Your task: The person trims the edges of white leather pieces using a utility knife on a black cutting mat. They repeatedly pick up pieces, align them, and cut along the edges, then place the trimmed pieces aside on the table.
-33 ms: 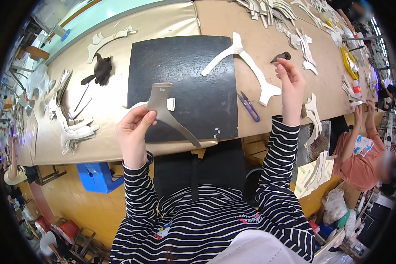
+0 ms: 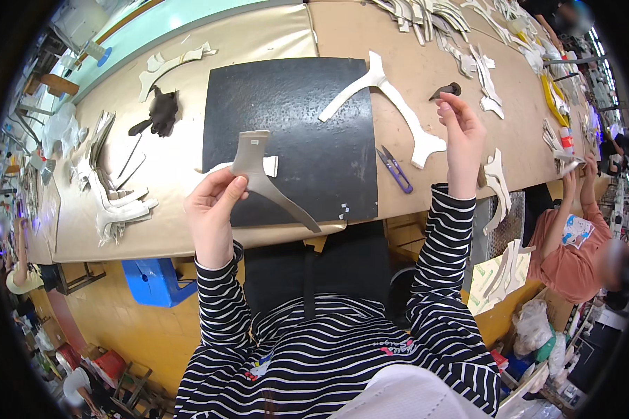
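Observation:
My left hand (image 2: 213, 209) pinches a grey-brown, branching cut piece (image 2: 251, 159) of leather-like sheet between thumb and fingers. It is held up over the black mat (image 2: 300, 98), and a small pale label sits near its top end. White material (image 2: 272, 166) shows just behind it; whether it belongs to the same piece I cannot tell. My right hand (image 2: 462, 136) is raised at the table's right part, thumb and forefinger drawn close together; anything between them is too small to make out. Purple-handled thread snips (image 2: 398, 174) lie beside the mat. A white branching piece (image 2: 391, 91) crosses the mat's right edge.
A dark pointed tool (image 2: 448, 90) lies beyond my right fingertips. Stacked white pieces (image 2: 108, 202) and a black crumpled item (image 2: 164, 112) rest on the left. More cut pieces (image 2: 426, 17) lie at the far right. A person (image 2: 566, 244) works on the right; a blue stool (image 2: 154, 283) stands below.
My hands and the held piece stay practically where they were. On the right, the other person's hands have shifted slightly.

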### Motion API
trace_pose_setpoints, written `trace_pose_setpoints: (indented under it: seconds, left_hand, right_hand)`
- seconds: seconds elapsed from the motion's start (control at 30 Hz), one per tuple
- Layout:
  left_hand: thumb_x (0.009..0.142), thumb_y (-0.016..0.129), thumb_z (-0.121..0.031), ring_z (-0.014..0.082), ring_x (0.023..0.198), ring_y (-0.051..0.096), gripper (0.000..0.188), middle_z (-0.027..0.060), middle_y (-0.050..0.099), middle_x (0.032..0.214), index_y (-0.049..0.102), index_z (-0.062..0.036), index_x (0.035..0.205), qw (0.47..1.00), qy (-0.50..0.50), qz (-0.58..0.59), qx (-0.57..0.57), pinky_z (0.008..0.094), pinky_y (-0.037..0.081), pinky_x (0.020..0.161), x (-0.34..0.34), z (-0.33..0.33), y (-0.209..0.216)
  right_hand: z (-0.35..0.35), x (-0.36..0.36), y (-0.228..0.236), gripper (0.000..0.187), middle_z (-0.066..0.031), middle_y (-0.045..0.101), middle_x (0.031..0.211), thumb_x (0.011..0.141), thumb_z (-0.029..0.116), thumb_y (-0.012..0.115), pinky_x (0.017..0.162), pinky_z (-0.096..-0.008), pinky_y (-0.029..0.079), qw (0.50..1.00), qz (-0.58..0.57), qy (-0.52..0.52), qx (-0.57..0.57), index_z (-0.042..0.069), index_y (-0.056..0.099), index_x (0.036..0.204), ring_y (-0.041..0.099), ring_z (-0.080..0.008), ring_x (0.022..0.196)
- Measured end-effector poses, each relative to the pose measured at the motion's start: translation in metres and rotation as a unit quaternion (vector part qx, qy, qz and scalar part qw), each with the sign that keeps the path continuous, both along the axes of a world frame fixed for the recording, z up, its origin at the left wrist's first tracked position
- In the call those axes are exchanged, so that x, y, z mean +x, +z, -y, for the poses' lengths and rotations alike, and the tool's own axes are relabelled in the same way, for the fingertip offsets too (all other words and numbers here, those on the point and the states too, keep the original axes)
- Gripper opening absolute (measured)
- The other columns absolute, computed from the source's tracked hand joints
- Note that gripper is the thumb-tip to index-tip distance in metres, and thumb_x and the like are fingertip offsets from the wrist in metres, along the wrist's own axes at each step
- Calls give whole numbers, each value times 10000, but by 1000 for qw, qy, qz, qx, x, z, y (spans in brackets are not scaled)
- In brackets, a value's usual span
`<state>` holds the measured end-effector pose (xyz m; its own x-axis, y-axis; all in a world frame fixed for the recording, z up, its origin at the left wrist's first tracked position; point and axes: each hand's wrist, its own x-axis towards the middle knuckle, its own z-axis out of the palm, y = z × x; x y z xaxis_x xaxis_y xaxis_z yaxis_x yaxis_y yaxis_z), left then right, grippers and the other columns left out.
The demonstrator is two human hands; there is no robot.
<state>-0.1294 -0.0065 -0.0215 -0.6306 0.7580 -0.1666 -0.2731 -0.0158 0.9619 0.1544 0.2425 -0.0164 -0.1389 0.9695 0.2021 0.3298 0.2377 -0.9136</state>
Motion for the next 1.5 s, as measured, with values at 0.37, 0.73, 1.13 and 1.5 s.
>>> trace_pose_setpoints:
  seconds: [0.37,0.73,1.13,1.5]
  left_hand:
    - [936,621,-49,242,1418,376,580,142,450,1494,407,16,1471,978,134,-159,-6,392,251,1174,-32,-32,12]
    - [875,742,-161,187,928,681,346,138,720,1011,658,32,1150,916,-259,-297,80,309,521,839,42,-77,60]
    - [1016,584,-268,41,570,525,283,-17,579,671,630,-3,927,924,-360,44,-121,177,421,535,49,-47,71]
    - [1007,604,-283,17,562,483,284,-41,566,692,639,-15,920,907,-385,137,-103,167,398,532,47,-32,70]
  right_hand:
    - [-52,-61,-79,315,-195,648,1146,864,159,737,841,-347,504,961,246,31,119,2,593,1097,643,-245,960]
    - [66,-57,85,119,-27,671,706,926,15,620,500,-208,445,934,66,349,-36,-18,682,1022,629,-55,631]
    - [91,-47,82,193,-40,671,736,760,87,786,527,-302,425,834,227,350,361,58,650,894,630,-190,596]
    - [102,-51,101,168,-48,602,603,817,189,733,509,-331,421,859,219,393,246,45,649,825,575,-215,507]
